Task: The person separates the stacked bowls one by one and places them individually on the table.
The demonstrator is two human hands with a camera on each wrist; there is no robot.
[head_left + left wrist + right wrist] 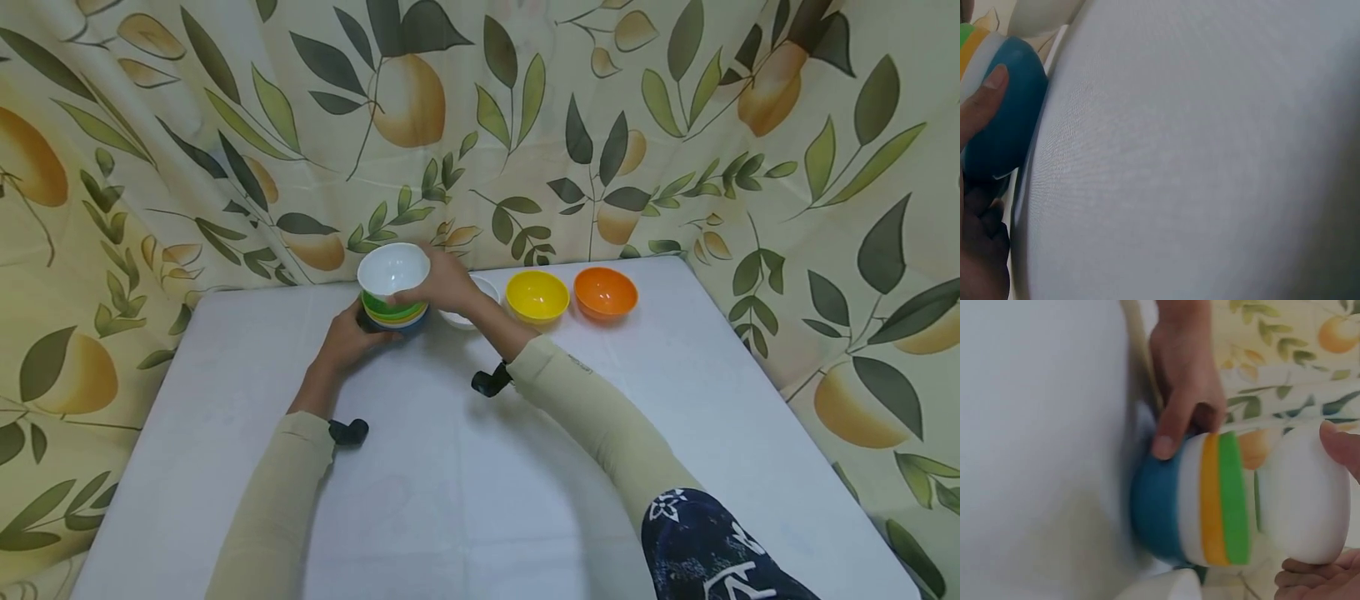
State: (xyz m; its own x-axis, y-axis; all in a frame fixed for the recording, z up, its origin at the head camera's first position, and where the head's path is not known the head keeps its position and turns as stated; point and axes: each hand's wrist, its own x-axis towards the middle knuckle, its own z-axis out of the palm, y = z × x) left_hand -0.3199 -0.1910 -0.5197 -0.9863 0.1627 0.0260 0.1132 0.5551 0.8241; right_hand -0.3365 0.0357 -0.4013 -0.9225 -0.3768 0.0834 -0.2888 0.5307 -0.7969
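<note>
Toward the far edge of the table, my left hand (341,343) grips the bottom of a stack of nested bowls, its thumb against the blue bowl (1157,500). Inside the blue one sit a white bowl (1190,500), an orange-yellow bowl (1211,500) and, topmost, a green bowl (1234,500). Just above the stack, my right hand (448,287) holds another white bowl (393,268) between thumb and fingers. A gap shows between this white bowl and the green rim in the right wrist view.
Right of the stack, a white bowl (491,289) stands on the table, partly hidden behind my right hand. Farther right are a yellow bowl (537,297) and an orange bowl (606,293). A patterned curtain (517,192) hangs behind the white-covered table (420,475).
</note>
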